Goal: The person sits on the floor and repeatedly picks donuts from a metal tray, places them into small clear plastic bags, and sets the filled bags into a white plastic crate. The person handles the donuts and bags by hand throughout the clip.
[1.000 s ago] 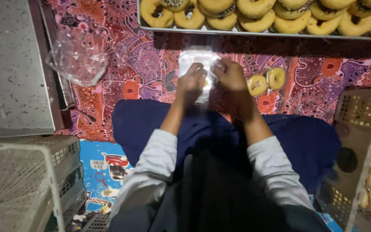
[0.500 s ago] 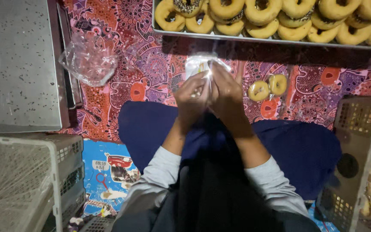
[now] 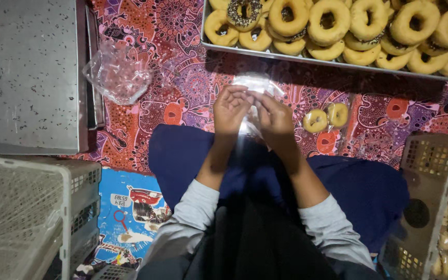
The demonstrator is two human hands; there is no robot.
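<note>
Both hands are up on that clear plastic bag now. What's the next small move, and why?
Probably spread the bag's mouth open. The left hand and right hand pinch the clear plastic bag together, it looks empty, and two loose doughnuts lie just right of the right hand.

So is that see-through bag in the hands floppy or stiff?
Probably floppy: the clear bag crinkles and bends between the left hand and right hand. It looks thin, so likely very light and maybe slippery.
</note>
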